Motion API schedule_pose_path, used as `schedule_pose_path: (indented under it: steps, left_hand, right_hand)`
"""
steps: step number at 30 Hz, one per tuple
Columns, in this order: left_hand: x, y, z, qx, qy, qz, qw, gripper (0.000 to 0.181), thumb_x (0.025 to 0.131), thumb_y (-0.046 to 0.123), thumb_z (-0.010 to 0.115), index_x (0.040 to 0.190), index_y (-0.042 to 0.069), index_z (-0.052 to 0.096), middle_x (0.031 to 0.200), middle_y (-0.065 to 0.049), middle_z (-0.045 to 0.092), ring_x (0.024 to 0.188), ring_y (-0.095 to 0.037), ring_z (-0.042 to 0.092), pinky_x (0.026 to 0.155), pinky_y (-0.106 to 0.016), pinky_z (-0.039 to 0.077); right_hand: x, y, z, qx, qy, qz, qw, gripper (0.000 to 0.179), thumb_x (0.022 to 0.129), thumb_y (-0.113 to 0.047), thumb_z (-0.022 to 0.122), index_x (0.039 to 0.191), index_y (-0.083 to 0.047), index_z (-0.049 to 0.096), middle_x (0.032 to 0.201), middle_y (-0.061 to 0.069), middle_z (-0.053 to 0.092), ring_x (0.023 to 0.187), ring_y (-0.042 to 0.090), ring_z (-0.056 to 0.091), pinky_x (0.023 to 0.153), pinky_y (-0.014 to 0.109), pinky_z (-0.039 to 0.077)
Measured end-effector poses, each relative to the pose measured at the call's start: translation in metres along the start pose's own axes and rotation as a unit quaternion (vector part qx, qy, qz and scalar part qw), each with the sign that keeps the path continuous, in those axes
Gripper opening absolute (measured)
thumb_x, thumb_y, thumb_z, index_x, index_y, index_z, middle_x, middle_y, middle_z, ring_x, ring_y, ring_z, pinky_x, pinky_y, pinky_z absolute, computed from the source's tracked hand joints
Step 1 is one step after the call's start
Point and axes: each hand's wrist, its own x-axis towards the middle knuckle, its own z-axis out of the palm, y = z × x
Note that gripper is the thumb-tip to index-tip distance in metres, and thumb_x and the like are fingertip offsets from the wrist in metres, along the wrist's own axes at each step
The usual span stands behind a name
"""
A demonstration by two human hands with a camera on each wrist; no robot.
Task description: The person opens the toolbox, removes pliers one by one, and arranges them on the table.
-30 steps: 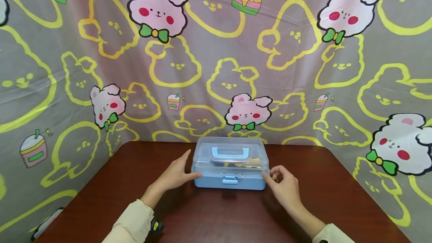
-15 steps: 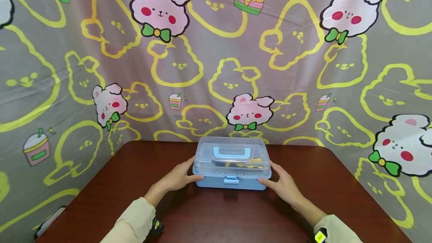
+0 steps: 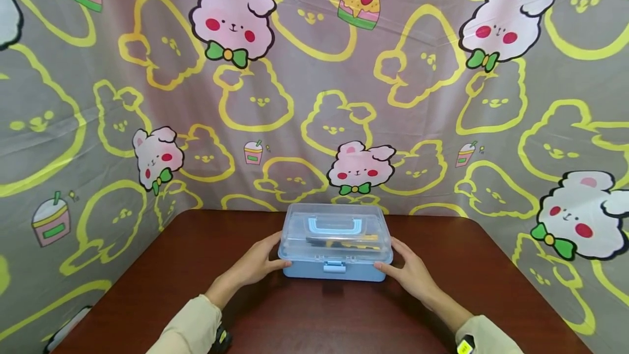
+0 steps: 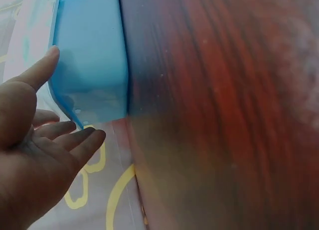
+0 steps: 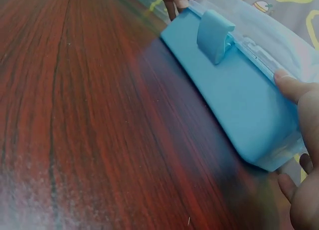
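A toolbox [image 3: 309,271] with a light blue base and a clear lid stands on the table, its front latch [image 3: 334,267] fastened. A blue handle [image 3: 335,226] lies on the lid. Yellow and black things [image 3: 361,241] show through the plastic. My left hand [image 3: 255,262] grips the box's left end, thumb on the front rim and fingers at the side. At the opposite end my right hand [image 3: 414,275] holds it the same way, its thumb [image 5: 286,83] just under the lid edge. The box's far side is hidden.
The dark red-brown wooden table [image 3: 295,316] reaches toward me in front of the box. A cloth curtain [image 3: 295,86] printed with rabbits and yellow outlines hangs behind and along both sides.
My right hand has gone from bent fingers beside the box to fingers along its right end, thumb on the front. My left fingers have closed in on the left end. The box has hardly moved.
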Motion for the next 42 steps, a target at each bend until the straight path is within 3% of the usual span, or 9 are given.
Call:
schedule_pose_path:
  steps: [8, 11, 14, 17, 22, 28, 32, 36, 42]
  left_hand:
    - [-0.004, -0.001, -0.004, -0.029, 0.009, -0.024, 0.9992, 0.077, 0.097, 0.031, 0.075, 0.157, -0.001, 0.039, 0.158, -0.016, 0.043, 0.144, -0.035, 0.039, 0.112, -0.057, 0.036]
    - [-0.003, 0.001, -0.006, -0.034, 0.012, -0.032, 0.9988, 0.076, 0.099, 0.034, 0.072, 0.157, -0.001, 0.038, 0.158, -0.017, 0.043, 0.144, -0.036, 0.039, 0.111, -0.057, 0.036]
    - [-0.001, 0.000, -0.009, -0.047, 0.007, -0.032, 0.9984, 0.074, 0.101, 0.033, 0.070, 0.158, 0.000, 0.037, 0.159, -0.018, 0.041, 0.145, -0.037, 0.038, 0.111, -0.059, 0.036]
    - [0.002, -0.003, -0.012, -0.069, 0.000, -0.028, 0.9972, 0.073, 0.102, 0.029, 0.069, 0.160, 0.001, 0.034, 0.161, -0.019, 0.037, 0.145, -0.040, 0.036, 0.110, -0.059, 0.037]
    - [0.012, -0.012, -0.013, -0.124, -0.008, -0.012, 0.9922, 0.066, 0.104, 0.022, 0.065, 0.158, -0.001, 0.035, 0.160, -0.022, 0.036, 0.145, -0.044, 0.034, 0.110, -0.057, 0.037]
    - [0.017, -0.020, -0.016, -0.160, -0.013, -0.007, 0.9869, 0.047, 0.104, 0.016, 0.066, 0.143, -0.001, 0.045, 0.155, -0.025, 0.040, 0.146, -0.045, 0.033, 0.112, -0.058, 0.034]
    - [0.017, -0.024, -0.018, -0.159, -0.015, -0.005, 0.9871, 0.039, 0.102, 0.015, 0.068, 0.133, 0.001, 0.049, 0.158, -0.027, 0.035, 0.146, -0.047, 0.032, 0.113, -0.057, 0.033]
    - [0.021, -0.023, -0.018, -0.175, -0.014, -0.003, 0.9844, 0.027, 0.105, 0.016, 0.063, 0.123, 0.002, 0.048, 0.160, -0.028, 0.032, 0.146, -0.048, 0.032, 0.111, -0.057, 0.036]
    - [0.028, -0.019, -0.017, -0.153, 0.025, -0.009, 0.9879, 0.020, 0.105, 0.016, 0.061, 0.114, 0.004, 0.048, 0.151, -0.026, 0.046, 0.143, -0.045, 0.038, 0.112, -0.057, 0.035]
  right_hand:
    - [-0.001, -0.007, -0.003, 0.031, 0.008, 0.003, 0.9995, 0.084, 0.089, -0.041, 0.083, 0.156, -0.007, 0.045, 0.161, 0.013, 0.041, 0.148, 0.036, 0.032, 0.115, 0.063, 0.024]
    - [0.001, -0.007, -0.006, 0.056, 0.003, -0.010, 0.9984, 0.082, 0.092, -0.033, 0.081, 0.157, -0.003, 0.042, 0.157, 0.016, 0.044, 0.138, 0.035, 0.047, 0.111, 0.053, 0.037]
    - [0.005, -0.002, -0.009, 0.089, -0.001, -0.045, 0.9950, 0.075, 0.095, -0.020, 0.079, 0.157, -0.001, 0.042, 0.153, 0.020, 0.048, 0.123, 0.034, 0.059, 0.095, 0.037, 0.052]
    - [0.010, 0.002, -0.012, 0.105, 0.001, -0.068, 0.9922, 0.069, 0.096, -0.013, 0.076, 0.155, 0.002, 0.043, 0.151, 0.024, 0.048, 0.117, 0.037, 0.061, 0.086, 0.028, 0.055]
    - [0.019, 0.005, -0.014, 0.045, 0.034, -0.072, 0.9958, 0.064, 0.097, -0.018, 0.075, 0.151, 0.003, 0.048, 0.146, 0.024, 0.054, 0.113, 0.039, 0.064, 0.089, 0.042, 0.056]
    - [0.028, 0.010, -0.012, -0.021, 0.056, -0.079, 0.9951, 0.053, 0.096, -0.029, 0.077, 0.140, -0.006, 0.058, 0.140, 0.019, 0.061, 0.122, 0.039, 0.061, 0.094, 0.056, 0.051]
    - [0.033, 0.015, -0.011, -0.024, 0.058, -0.091, 0.9939, 0.044, 0.094, -0.025, 0.079, 0.129, -0.008, 0.059, 0.134, 0.016, 0.064, 0.123, 0.039, 0.061, 0.093, 0.056, 0.051]
    - [0.037, 0.013, -0.013, -0.010, 0.061, -0.104, 0.9927, 0.039, 0.094, -0.020, 0.078, 0.124, -0.006, 0.059, 0.130, 0.018, 0.066, 0.114, 0.038, 0.065, 0.089, 0.054, 0.054]
    - [0.046, 0.006, -0.015, -0.005, 0.070, -0.090, 0.9935, 0.035, 0.095, -0.021, 0.076, 0.121, -0.004, 0.060, 0.121, 0.021, 0.070, 0.102, 0.034, 0.069, 0.083, 0.047, 0.056]
